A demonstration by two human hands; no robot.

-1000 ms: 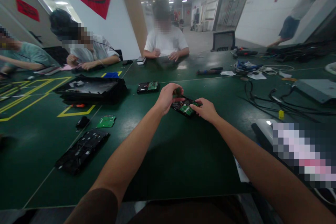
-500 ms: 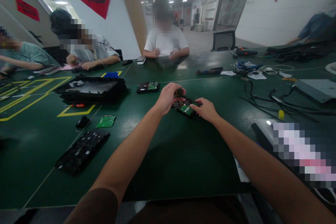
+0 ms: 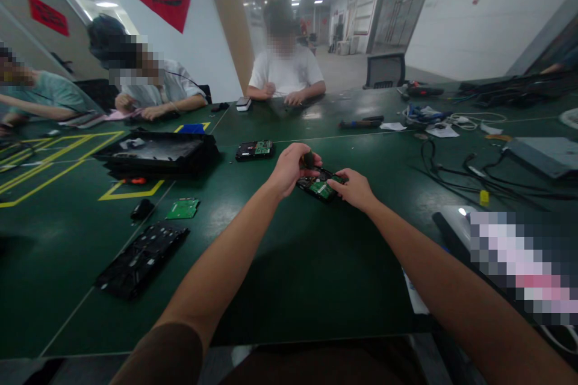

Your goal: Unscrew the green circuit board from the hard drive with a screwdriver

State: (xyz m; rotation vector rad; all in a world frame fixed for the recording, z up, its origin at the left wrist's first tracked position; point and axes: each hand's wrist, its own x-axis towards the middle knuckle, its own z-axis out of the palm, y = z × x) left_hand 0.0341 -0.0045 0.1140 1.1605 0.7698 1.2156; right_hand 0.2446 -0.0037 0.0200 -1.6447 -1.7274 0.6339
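In the head view, my left hand [image 3: 292, 169] is closed around a short, dark-handled screwdriver [image 3: 309, 160], its tip hidden behind my fingers. It is poised over a hard drive [image 3: 320, 187], which lies on the table with its green circuit board facing up. My right hand [image 3: 354, 189] pinches the drive's right edge, thumb on the board side. A second hard drive [image 3: 254, 150] rests farther back, left of my left hand. Nearer to me on the left are a loose green circuit board [image 3: 182, 208] and a black drive casing [image 3: 142, 258].
Stacked black trays [image 3: 158, 153] stand at left, near a small black object [image 3: 142, 209]. Black cables [image 3: 478, 171] and a grey metal box [image 3: 542, 155] occupy the right. A dark-handled tool [image 3: 361, 123] lies farther back. Several people sit around the green table [image 3: 316, 289].
My left fingers have shifted slightly around the screwdriver, showing more of its dark handle. My right hand stays on the hard drive. The person opposite has lowered a hand toward the table.
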